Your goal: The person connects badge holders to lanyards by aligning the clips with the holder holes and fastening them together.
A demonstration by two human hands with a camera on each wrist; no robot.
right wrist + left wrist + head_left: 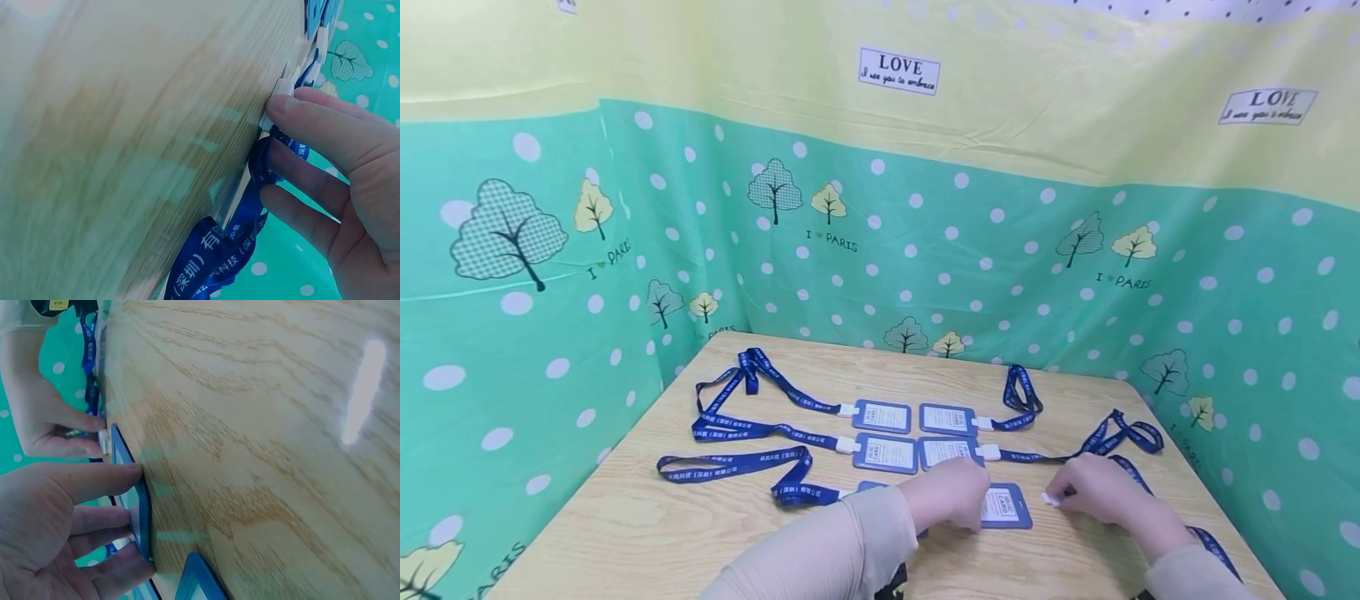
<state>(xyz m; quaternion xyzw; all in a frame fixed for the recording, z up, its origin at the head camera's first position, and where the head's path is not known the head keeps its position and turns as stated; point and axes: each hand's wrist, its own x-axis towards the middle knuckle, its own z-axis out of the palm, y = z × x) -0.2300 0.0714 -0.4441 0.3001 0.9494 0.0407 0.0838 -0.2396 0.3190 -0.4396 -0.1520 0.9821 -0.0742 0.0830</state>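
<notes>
My left hand (953, 493) grips a blue-framed ID card holder (1009, 507) by its edges at the near side of the table. In the left wrist view its thumb is on one side of the holder (142, 515), with the other fingers across it. To the right, my right hand (1097, 490) pinches a white plastic clip (279, 103) between thumb and finger. A dark blue lanyard (250, 206) with white lettering trails from that clip. A small gap separates clip and holder. Another card holder (872, 486) is partly hidden beneath the left forearm.
Card holders with lanyards attached lie in two columns, such as the left column's holder (884, 453) and the right one's (947, 419). Left lanyards (730, 468) spread leftward, right lanyards (1021, 392) rightward. A patterned curtain (910, 225) surrounds the wooden table (647, 517).
</notes>
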